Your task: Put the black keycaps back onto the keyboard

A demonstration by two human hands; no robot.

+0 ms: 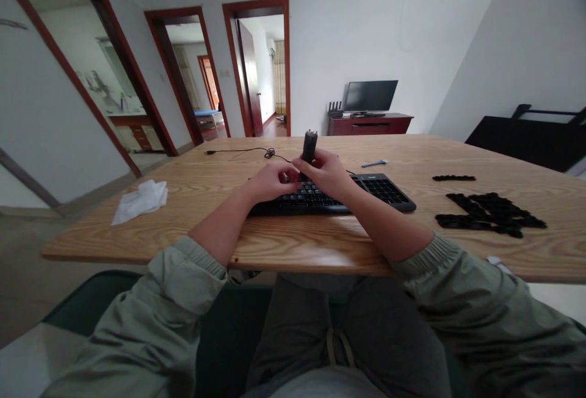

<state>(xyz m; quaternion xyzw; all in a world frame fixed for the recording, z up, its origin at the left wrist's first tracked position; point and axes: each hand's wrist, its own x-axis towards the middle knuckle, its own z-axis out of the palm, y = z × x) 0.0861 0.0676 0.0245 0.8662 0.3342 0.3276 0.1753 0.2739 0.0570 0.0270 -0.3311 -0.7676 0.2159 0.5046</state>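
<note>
A black keyboard (315,199) lies on the wooden table in front of me; part of it is hidden by my hands. My right hand (328,172) is wrapped round a dark cylindrical handheld tool (309,145), held nearly upright over the keyboard with small metal parts at its top. The tool's lower end is hidden behind my fingers. My left hand (274,181) is beside it, low over the keys, fingers curled and close to the tool's lower end. What those fingers grip, if anything, is hidden.
The table (192,227) also carries a crumpled white tissue (141,201) at left and a thin cable (245,151) behind the keyboard. A blue brush-like stick (375,163) lies behind it. Black keycap-like pieces (492,212) form a pile at right, with a short row (454,177) behind them.
</note>
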